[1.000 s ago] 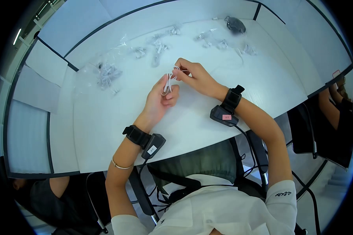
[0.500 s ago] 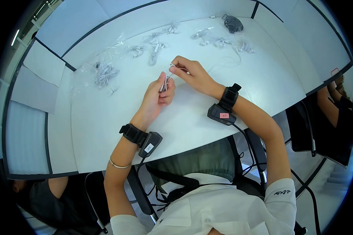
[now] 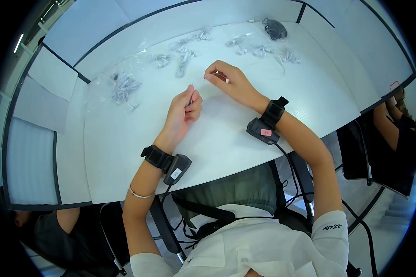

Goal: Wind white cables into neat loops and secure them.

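Observation:
My left hand (image 3: 180, 111) is closed above the middle of the table, thumb pressed on the fingers, around a white cable that is mostly hidden in the fist. Just to its upper right is my right hand (image 3: 235, 84), its fingers curled in, with a white cable end (image 3: 227, 80) showing at the palm. A small gap lies between the two hands; any thin strand across it is too faint to make out. Beyond them a coiled white cable (image 3: 182, 69) rests on the table.
More bundled white cables lie along the back, including one (image 3: 261, 50) at right. A cable pile (image 3: 125, 87) sits by clear plastic at left. A dark grey bundle (image 3: 275, 29) stands at the back right. White partitions (image 3: 198, 16) enclose the table (image 3: 138, 134). Other people sit at both sides.
The white cable seen between my hands no longer shows clearly there. My right hand has shifted slightly right with its fingers curled more; my left hand stays closed in nearly the same place.

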The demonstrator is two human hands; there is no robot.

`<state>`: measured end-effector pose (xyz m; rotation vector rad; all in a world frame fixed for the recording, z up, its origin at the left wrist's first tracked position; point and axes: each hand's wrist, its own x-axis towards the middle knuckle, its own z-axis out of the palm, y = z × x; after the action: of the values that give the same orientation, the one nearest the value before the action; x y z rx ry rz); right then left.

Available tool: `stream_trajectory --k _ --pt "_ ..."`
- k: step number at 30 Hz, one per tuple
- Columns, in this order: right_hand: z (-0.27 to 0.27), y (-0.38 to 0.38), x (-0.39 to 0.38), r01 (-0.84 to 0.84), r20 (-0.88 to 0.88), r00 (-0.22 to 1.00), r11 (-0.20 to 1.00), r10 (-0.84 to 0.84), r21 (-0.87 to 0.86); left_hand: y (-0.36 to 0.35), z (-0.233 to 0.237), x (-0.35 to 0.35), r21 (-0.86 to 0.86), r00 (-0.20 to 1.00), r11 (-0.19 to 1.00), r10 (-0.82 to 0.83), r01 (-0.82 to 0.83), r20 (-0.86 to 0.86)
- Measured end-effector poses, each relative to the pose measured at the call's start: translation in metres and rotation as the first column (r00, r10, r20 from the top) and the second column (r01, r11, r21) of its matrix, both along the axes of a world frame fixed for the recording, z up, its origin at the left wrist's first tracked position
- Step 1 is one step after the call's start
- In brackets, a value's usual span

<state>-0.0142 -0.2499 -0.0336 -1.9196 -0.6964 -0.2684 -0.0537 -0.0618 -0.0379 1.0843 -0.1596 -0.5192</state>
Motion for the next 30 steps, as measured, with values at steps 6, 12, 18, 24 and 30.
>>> stream_trajectory --k 6,12,18,24,30 --pt "0.005 -0.002 0.0 -0.001 -0.03 1.0 1.0 0.001 -0.008 0.003 -0.005 0.002 -0.038 0.997 0.996 0.081 -0.081 -0.004" --pt "0.004 -0.001 -0.001 -0.006 -0.048 0.999 1.0 0.007 0.02 0.002 -0.002 0.001 -0.034 0.999 0.999 0.027 -0.026 0.031" --pt "0.001 -0.001 0.002 -0.028 0.008 1.0 1.0 0.028 -0.002 0.004 -0.002 0.002 -0.008 0.999 1.0 -0.01 0.011 0.044" --pt "0.0 -0.007 0.012 -0.006 0.307 0.95 0.985 0.06 -0.173 0.002 0.004 0.0 0.029 0.998 1.0 0.001 -0.003 0.065" --pt "0.012 -0.008 0.001 0.053 0.322 0.946 0.974 0.022 -0.222 0.004 0.003 0.002 0.214 0.982 0.969 0.09 -0.125 0.166"
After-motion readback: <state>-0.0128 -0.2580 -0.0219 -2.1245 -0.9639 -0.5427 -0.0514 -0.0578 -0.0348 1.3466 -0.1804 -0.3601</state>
